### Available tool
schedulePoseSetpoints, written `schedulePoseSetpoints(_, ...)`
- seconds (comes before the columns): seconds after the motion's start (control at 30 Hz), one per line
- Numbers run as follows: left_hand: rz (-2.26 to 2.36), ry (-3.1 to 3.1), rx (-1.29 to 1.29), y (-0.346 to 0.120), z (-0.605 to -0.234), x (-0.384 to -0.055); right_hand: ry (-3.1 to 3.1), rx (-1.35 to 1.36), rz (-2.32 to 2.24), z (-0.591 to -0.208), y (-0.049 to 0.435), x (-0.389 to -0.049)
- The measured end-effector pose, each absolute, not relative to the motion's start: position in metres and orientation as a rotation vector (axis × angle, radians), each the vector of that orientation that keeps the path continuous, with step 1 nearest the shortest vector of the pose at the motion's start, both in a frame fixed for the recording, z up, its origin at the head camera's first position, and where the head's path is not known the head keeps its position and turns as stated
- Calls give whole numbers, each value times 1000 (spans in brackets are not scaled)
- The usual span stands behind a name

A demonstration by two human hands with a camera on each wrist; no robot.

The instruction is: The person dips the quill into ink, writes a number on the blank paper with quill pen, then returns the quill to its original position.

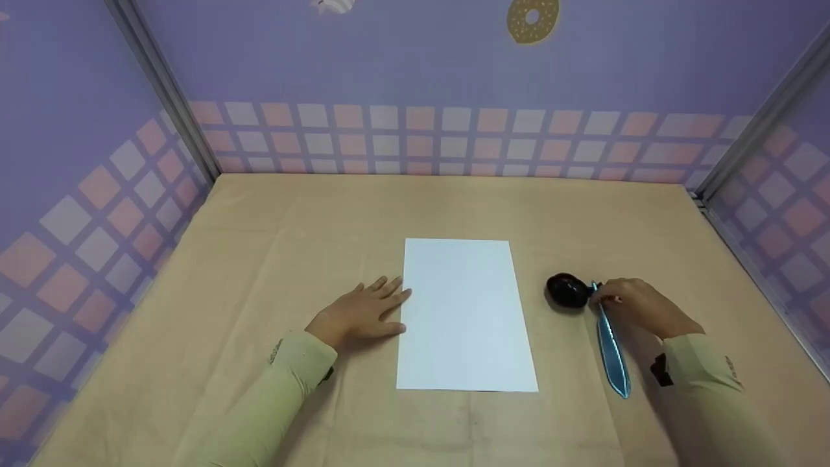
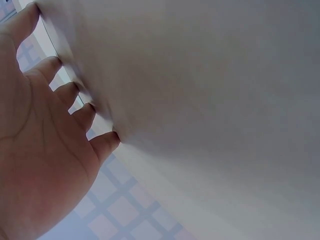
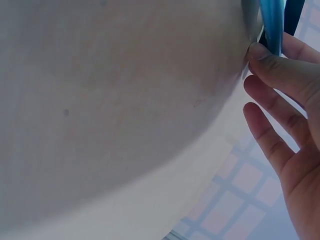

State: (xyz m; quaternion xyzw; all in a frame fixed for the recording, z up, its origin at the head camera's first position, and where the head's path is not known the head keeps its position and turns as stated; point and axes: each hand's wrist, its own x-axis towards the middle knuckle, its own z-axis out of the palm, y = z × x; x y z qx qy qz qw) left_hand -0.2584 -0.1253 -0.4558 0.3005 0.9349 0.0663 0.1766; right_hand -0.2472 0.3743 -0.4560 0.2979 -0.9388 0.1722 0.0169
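Note:
A blank white sheet of paper [image 1: 463, 318] lies on the cloth-covered table, its long sides running away from me. My left hand [image 1: 363, 311] rests palm down with fingers spread, fingertips right at the paper's left edge. To the right of the sheet, my right hand [image 1: 639, 305] pinches a shiny blue, long leaf-shaped piece [image 1: 611, 357] near its far end. Beside those fingertips is a glossy black rounded object [image 1: 568, 290] with a short neck pointing at the hand. In the right wrist view, thumb and forefinger meet at the blue piece [image 3: 271, 25]; two other fingers stand loosely apart.
A beige cloth [image 1: 454, 207] with creases covers the table. Purple wall panels [image 1: 428, 65] with pink and white checks stand at the back and both sides, joined by grey metal corner posts [image 1: 172, 91].

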Motion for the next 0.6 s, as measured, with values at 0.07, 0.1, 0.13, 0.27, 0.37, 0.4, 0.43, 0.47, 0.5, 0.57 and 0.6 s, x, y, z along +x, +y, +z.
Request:
schedulePoseSetpoints(0.07,187,2645,849,-125,-456,-259,-2909,931,579,-457,375,-248)
schedulePoseSetpoints(0.1,190,2644,850,-126,-456,-259,-2904,934,602,-457,376,-248)
schedulePoseSetpoints(0.13,189,2643,850,-126,-456,-259,-2899,934,619,-458,376,-248)
schedulePoseSetpoints(0.27,200,2637,854,-126,-456,-259,-2894,916,703,-459,379,-246)
schedulePoseSetpoints(0.37,202,2634,862,-127,-456,-259,-2895,894,730,-461,381,-246)
schedulePoseSetpoints(0.4,199,2634,864,-127,-455,-259,-2894,884,736,-461,382,-245)
schedulePoseSetpoints(0.43,195,2634,867,-127,-455,-259,-2892,876,729,-462,382,-245)
schedulePoseSetpoints(0.47,194,2634,869,-127,-455,-259,-2892,868,715,-462,382,-245)
schedulePoseSetpoints(0.5,193,2634,870,-127,-455,-259,-2890,861,702,-463,382,-245)
schedulePoseSetpoints(0.57,196,2635,871,-127,-455,-259,-2886,836,690,-464,382,-245)
schedulePoseSetpoints(0.6,196,2635,869,-127,-455,-259,-2888,824,694,-464,382,-246)
